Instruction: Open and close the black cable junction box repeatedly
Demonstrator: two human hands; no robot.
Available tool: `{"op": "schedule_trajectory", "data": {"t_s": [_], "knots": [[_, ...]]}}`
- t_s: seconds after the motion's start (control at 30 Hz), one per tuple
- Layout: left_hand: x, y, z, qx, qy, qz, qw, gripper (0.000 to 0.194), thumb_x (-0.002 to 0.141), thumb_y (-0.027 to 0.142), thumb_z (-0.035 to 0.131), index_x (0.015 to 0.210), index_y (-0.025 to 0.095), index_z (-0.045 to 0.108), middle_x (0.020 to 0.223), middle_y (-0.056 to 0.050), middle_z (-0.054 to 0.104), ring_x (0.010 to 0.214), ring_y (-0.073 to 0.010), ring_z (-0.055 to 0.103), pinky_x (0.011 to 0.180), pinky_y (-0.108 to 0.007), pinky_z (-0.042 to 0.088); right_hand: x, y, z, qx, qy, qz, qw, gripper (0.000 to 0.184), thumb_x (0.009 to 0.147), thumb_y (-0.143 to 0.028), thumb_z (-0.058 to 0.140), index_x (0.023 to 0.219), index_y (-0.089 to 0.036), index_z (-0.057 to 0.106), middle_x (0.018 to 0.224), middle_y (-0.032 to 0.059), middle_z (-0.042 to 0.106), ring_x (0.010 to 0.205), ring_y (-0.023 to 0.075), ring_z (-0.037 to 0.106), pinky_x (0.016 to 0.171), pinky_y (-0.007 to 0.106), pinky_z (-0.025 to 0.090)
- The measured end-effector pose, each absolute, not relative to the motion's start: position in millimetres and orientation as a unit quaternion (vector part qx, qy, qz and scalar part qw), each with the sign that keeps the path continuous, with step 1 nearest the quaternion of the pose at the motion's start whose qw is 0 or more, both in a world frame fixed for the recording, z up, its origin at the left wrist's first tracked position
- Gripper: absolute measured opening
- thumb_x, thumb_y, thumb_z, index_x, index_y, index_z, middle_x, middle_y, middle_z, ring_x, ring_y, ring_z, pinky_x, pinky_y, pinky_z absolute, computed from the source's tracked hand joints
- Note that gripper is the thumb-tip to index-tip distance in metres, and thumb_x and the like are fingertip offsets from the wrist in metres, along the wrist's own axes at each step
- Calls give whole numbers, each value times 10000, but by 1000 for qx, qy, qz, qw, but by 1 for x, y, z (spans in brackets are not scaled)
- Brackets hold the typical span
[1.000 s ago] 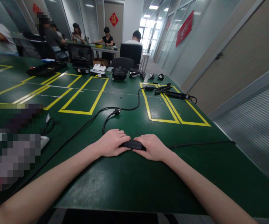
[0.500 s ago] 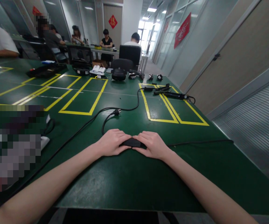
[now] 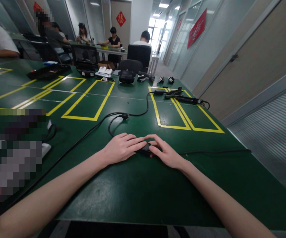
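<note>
A black power adapter (image 3: 144,151) lies low over the green table, mostly covered by both hands. My left hand (image 3: 123,147) is closed over its left part, fingers reaching straight across the top; the thumb is hidden. At the right end, my right hand (image 3: 166,152) has its thumb on the near side and its bent fingers around the far side. A black cord with a plug (image 3: 125,116) curves away beyond my left hand. Another thin black cable (image 3: 214,151) runs right from beneath my right hand to the table edge.
The green table (image 3: 113,198) carries yellow tape outlines (image 3: 175,127). Black wand-like tools (image 3: 187,99) lie at the far right, a black tray (image 3: 49,71) at the far left. A long black cable (image 3: 83,134) crosses the left side. Several people sit beyond.
My left fingers have stretched across the adapter's top, where they pinched its end before. My right index finger has lifted and arched, and the right hand has shifted slightly right.
</note>
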State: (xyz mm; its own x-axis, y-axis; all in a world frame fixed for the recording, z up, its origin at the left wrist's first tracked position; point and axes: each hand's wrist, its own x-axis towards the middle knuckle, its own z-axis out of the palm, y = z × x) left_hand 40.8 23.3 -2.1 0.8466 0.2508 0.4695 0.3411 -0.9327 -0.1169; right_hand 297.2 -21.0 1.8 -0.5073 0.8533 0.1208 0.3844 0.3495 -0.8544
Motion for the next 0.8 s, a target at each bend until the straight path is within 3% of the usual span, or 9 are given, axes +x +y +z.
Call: {"op": "schedule_trajectory", "data": {"t_s": [0.1, 0.17, 0.27, 0.33, 0.43, 0.57, 0.7, 0.8], "knots": [[42, 22, 0, -954, -146, -238, 108, 372, 1096, 206, 389, 1428, 212, 555, 1365, -112, 702, 1154, -229, 681, 909, -366, 545, 297, -19, 1, -408, -722, 487, 275, 430, 992, -523, 568, 1220, -166, 641, 801, 16, 699, 667, 167, 652, 704, 318, 537], [43, 21, 0, -953, -156, -243, 88, 396, 1100, 329, 439, 1458, 181, 522, 1373, -144, 689, 1130, -245, 686, 912, -378, 549, 297, -17, -1, -426, -723, 461, 289, 425, 939, -511, 651, 1190, -169, 676, 868, 35, 729, 684, 168, 652, 687, 313, 534], [43, 20, -3, -947, -213, -239, 23, 604, 1043, 581, 505, 1439, 125, 522, 1223, -163, 736, 1015, -259, 711, 873, -376, 561, 297, -17, -3, -448, -772, 335, 300, 361, 912, -429, 701, 1195, -204, 700, 932, 46, 758, 752, 190, 671, 705, 324, 546], [43, 20, -5, -941, -250, -226, -20, 497, 1067, 557, 463, 1301, 144, 612, 1038, -112, 762, 915, -232, 716, 818, -339, 555, 297, -17, -5, -430, -817, 244, 295, 314, 933, -370, 680, 1208, -219, 695, 1015, 66, 772, 845, 214, 706, 787, 352, 564], [43, 20, -6, -938, -259, -225, -50, 415, 1083, 501, 457, 1158, 148, 662, 917, -83, 741, 853, -215, 702, 770, -309, 533, 298, -18, -4, -385, -868, 147, 276, 308, 968, -325, 628, 1254, -213, 654, 1120, 102, 766, 964, 243, 729, 853, 372, 571], [43, 20, -5, -940, -249, -225, -60, 388, 1056, 498, 520, 1117, 154, 687, 872, -73, 729, 823, -211, 696, 748, -303, 512, 297, -18, -2, -343, -903, 85, 245, 269, 1004, -294, 573, 1248, -192, 623, 1056, 103, 765, 914, 232, 741, 791, 333, 578], [43, 20, -2, -936, -260, -218, -96, 375, 1023, 497, 573, 1125, 155, 688, 954, -77, 762, 832, -213, 715, 744, -301, 521, 295, -19, 0, -328, -913, 53, 235, 236, 1039, -253, 503, 1234, -185, 617, 995, 91, 752, 846, 215, 733, 745, 313, 569], [43, 20, -3, -932, -266, -224, -100, 370, 1036, 471, 556, 1155, 146, 688, 982, -86, 776, 850, -223, 734, 758, -307, 536, 293, -20, 1, -323, -927, 6, 189, 373, 1037, -286, 504, 1392, -181, 553, 1160, 135, 715, 919, 242, 728, 757, 344, 583]]}}
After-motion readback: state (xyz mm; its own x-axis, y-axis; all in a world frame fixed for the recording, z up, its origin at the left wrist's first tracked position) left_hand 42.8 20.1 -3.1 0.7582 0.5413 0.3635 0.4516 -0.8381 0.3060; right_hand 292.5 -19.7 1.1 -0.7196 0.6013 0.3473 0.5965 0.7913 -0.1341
